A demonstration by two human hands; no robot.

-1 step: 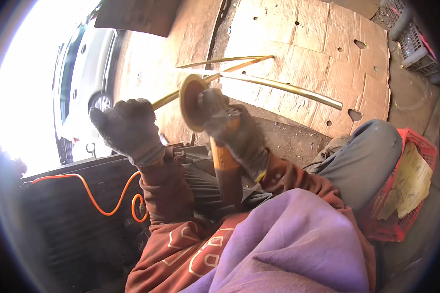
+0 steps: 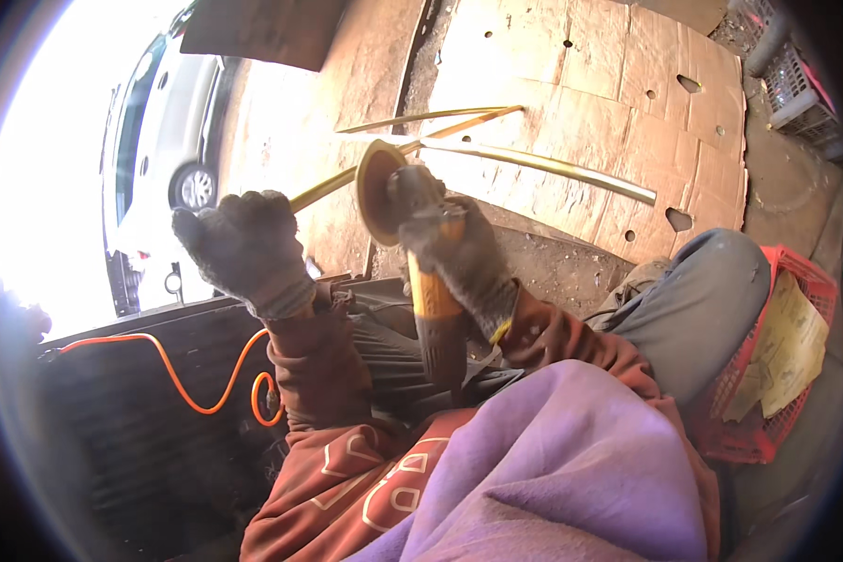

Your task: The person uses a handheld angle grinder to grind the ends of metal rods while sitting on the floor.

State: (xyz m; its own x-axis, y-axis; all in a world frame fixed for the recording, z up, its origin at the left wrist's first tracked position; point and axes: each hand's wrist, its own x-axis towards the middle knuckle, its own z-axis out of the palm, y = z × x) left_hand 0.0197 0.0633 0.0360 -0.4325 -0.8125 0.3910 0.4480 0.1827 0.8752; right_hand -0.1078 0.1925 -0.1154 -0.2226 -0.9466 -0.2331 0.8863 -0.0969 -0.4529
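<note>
My left hand (image 2: 251, 251), in a dark grey work glove, is closed around the near end of a gold-coloured metal tube (image 2: 323, 193). From the fist the tube slants away to the upper right. In my gloved right hand (image 2: 468, 258) is a yellow and black angle grinder (image 2: 433, 295), its body pointing down toward my lap. The grinder's round tan disc (image 2: 377, 194) faces left, beside the tube and overlapping it in view; whether they touch I cannot tell. Another shiny tube (image 2: 557, 169) and a thin gold strip (image 2: 412, 120) lie beyond.
Flattened cardboard (image 2: 609, 122) with holes covers the ground ahead. A red plastic basket (image 2: 763, 440) holding tan sheets stands right of my knee. An orange cord (image 2: 164, 361) loops over a dark ribbed surface at left. Grey crates (image 2: 801, 98) sit far right; a car (image 2: 173, 140) is far left.
The angle grinder and my right hand have shifted slightly to the right along the tube. My left hand keeps its place.
</note>
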